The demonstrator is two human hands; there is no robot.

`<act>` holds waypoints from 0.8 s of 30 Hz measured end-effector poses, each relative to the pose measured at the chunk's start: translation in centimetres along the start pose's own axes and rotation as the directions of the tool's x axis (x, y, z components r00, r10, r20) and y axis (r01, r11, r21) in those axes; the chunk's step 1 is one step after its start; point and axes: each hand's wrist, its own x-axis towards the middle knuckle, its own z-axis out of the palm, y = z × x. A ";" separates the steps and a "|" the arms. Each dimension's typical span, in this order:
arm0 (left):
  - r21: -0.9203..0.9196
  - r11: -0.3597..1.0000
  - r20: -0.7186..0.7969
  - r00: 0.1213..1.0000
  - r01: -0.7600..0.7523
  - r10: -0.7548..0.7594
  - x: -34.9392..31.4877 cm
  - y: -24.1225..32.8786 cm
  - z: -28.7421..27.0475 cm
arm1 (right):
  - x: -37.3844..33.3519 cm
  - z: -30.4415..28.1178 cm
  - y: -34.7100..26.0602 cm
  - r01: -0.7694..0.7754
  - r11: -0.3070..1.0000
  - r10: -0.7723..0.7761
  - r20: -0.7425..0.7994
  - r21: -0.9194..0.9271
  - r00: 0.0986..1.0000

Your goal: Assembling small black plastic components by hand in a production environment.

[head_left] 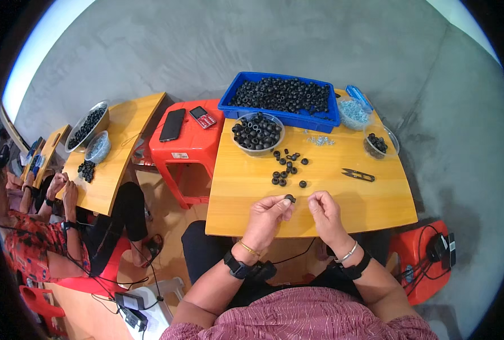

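Observation:
My left hand (268, 219) pinches a small round black part (289, 198) between thumb and forefinger, just above the table's near side. Close beside it on the right is my right hand (327, 216), thumb and fingertips pressed together. Whatever they hold, if anything, is too small to make out. Several loose black parts (283, 174) lie on the yellow table (240, 201) beyond my left hand. To the right of these rests a pair of dark thread snips (358, 175).
At the table's back stands a blue tray (276, 117) of black parts. Nearby are a round tub (257, 152), a tub of pale blue pieces (354, 114), a small tub (375, 154) and tiny clear pieces (321, 140). Phones lie on a red stool (181, 148). A co-worker (42, 238) sits left.

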 end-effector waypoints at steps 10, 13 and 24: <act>-0.012 0.998 0.074 0.996 0.060 -0.059 -0.5 -0.9 0.4 | 0.1 1.0 -1.3 0.047 0.999 -0.047 0.049 0.012 0.998; -0.001 0.997 0.083 0.993 0.079 -0.078 -0.4 -0.7 0.2 | 0.6 0.6 -1.7 0.061 0.998 -0.060 0.082 -0.006 0.995; 0.327 0.936 0.143 0.973 0.127 -0.182 -0.9 -0.7 1.2 | 0.5 -2.0 -3.0 0.399 0.884 -0.305 0.347 -0.243 0.887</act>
